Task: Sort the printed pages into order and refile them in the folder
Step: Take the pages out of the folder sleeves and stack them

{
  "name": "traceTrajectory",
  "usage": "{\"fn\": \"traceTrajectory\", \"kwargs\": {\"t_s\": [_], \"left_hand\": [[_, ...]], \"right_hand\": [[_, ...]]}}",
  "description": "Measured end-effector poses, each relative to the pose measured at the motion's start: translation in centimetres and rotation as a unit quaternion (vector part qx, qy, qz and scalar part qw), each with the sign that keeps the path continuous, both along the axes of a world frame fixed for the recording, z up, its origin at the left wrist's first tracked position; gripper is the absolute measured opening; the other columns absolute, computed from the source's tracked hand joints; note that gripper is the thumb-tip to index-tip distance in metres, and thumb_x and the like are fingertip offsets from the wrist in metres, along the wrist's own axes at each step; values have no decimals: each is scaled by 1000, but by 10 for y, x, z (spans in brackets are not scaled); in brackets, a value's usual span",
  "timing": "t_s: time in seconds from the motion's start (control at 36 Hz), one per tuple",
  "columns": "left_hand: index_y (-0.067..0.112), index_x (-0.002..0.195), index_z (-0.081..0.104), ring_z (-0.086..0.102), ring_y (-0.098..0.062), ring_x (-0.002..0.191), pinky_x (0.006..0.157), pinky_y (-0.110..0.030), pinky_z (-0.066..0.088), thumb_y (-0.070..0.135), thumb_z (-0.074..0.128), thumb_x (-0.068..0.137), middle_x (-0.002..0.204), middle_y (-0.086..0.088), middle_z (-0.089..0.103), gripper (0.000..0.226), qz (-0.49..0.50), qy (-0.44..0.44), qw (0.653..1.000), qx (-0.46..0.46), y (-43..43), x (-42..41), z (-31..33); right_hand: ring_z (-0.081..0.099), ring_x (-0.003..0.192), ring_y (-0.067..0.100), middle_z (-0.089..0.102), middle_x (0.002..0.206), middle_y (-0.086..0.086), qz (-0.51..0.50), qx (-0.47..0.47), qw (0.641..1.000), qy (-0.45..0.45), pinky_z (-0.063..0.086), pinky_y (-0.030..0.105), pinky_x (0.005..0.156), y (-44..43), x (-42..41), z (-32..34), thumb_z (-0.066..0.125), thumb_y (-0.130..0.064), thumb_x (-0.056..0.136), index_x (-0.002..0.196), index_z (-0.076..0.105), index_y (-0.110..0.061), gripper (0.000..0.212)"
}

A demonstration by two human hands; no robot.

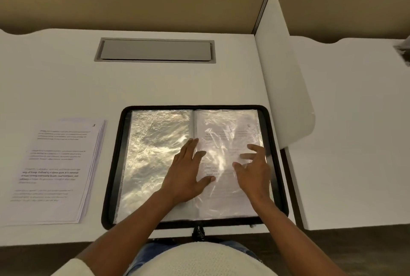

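Note:
A black zip folder [115,165] lies open on the white desk, showing clear plastic sleeves. The left sleeve [153,156] looks shiny and crinkled. The right sleeve [224,129] has a printed page inside it. My left hand [188,171] lies flat across the folder's spine, fingers straight, pressing the sleeve. My right hand [253,169] rests on the right sleeve with fingers spread and slightly bent, near its outer edge. A stack of printed pages [55,169] lies left of the folder; its top sheet is numbered 3.
A grey cable hatch [155,49] is set into the desk [66,80] behind the folder. A white divider panel [286,80] rises just right of the folder, with another desk beyond it. The folder's zip pull [198,232] hangs over the front edge.

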State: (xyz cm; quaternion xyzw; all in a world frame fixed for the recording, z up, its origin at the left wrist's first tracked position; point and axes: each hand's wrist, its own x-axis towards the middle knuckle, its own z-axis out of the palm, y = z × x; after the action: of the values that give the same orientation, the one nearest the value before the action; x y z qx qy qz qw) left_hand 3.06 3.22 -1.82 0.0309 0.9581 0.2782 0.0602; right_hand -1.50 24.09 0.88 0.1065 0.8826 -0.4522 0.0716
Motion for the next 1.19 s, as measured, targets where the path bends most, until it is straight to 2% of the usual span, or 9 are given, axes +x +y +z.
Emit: {"fn": "traceTrajectory", "kwargs": {"t_s": [0.08,0.19,0.31,0.39,0.56,0.75,0.92,1.03,1.19], "left_hand": [[26,133,62,22,-14,155,115,-37,34,75,61,90,165,3,36,65,100,8,991,89,8,-3,19],[35,98,72,59,-4,119,97,-31,49,85,59,82,117,21,67,54,237,-14,951,198,11,-14,60],[28,89,73,68,-1,92,81,-26,50,86,60,81,92,15,74,60,308,-70,913,259,1,-23,105],[26,93,71,67,-1,88,74,-24,48,83,66,79,91,15,72,59,334,-80,909,237,-15,-26,121],[27,97,71,74,-11,84,85,-42,62,69,80,80,91,10,75,46,374,-70,900,214,-59,-15,118],[24,92,78,78,-12,74,83,-46,65,67,84,76,85,8,79,46,358,-94,892,259,-96,3,119],[25,90,80,78,-13,80,83,-44,64,51,89,77,85,8,80,30,352,-96,891,271,-115,12,115],[17,91,81,79,-18,70,81,-47,66,28,85,89,80,2,80,12,388,-78,877,272,-126,14,103],[23,77,79,76,-14,67,76,-47,65,34,82,92,70,8,77,19,464,-67,863,189,-150,14,62]], "right_hand": [[69,78,0,73,109,-10,14,-81,996,-33,53,15,68,-10,1,15,82,-5,87,145,39,-28,75],[71,82,8,73,113,-15,87,-158,983,-14,57,20,76,-32,7,40,85,-4,84,156,26,-34,97],[72,86,13,70,121,-17,176,-218,960,3,59,25,82,-59,17,54,86,-3,82,163,16,-34,111],[74,92,14,65,136,-12,240,-235,942,15,62,28,79,-81,23,58,86,-5,83,165,8,-35,117],[75,101,18,56,153,-6,319,-261,910,30,63,42,88,-113,30,60,85,-22,83,164,-6,-38,123],[64,129,19,46,161,-9,377,-250,892,25,59,38,95,-127,29,56,82,-10,88,165,-12,-28,122],[58,137,22,48,160,-6,373,-228,898,37,54,53,104,-136,32,42,79,-5,90,166,-10,-21,119],[62,131,23,49,160,-6,347,-221,909,60,58,46,97,-133,35,34,80,-3,87,166,-8,-20,120],[59,132,10,45,161,-11,314,-133,936,87,57,40,98,-125,29,14,84,-14,84,167,-2,-28,120]]}}
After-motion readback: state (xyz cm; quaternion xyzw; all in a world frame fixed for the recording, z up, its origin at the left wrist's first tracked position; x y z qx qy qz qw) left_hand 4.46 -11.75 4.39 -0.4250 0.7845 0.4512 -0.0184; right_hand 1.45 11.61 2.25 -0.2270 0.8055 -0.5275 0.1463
